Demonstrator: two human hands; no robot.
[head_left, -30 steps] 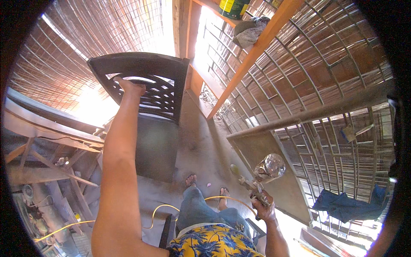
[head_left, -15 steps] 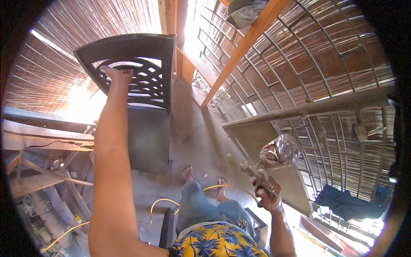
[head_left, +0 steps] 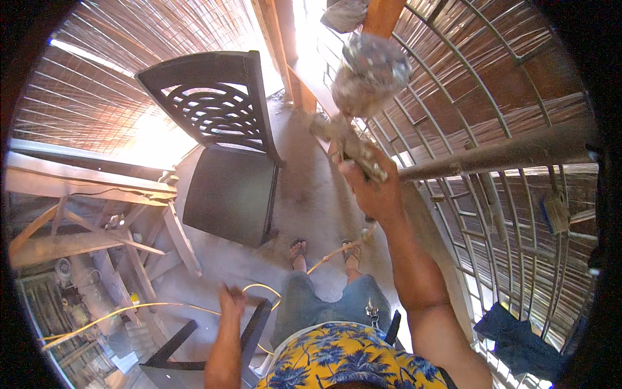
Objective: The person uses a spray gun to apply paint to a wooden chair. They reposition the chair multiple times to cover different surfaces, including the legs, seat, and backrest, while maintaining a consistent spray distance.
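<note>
My right hand (head_left: 374, 185) is closed around the grip of a spray gun (head_left: 353, 148), raised to the right of a dark chair. On top of the gun sits a clear, smeared cup (head_left: 369, 72); both are blurred by motion. The dark chair (head_left: 227, 188) stands upright on the floor ahead to the left, with a curved lattice backrest (head_left: 214, 117) and a flat seat. My left hand (head_left: 232, 301) hangs low in front of me, somewhat blurred, fingers loosely apart and nothing visible in them. It is near a dark bar-like frame (head_left: 254, 334) and apart from the chair.
A yellow hose (head_left: 175, 305) runs across the floor near my feet. At the left stands a wooden bench (head_left: 84, 181) with braces. A metal grille (head_left: 512, 214) with a thick pipe (head_left: 505, 155) lines the right side. Dark cloth (head_left: 518, 340) hangs there.
My left hand has let go of the chair's backrest and dropped back towards me. The right hand has lifted the spray gun up and forward to the left. The chair appears turned somewhat.
</note>
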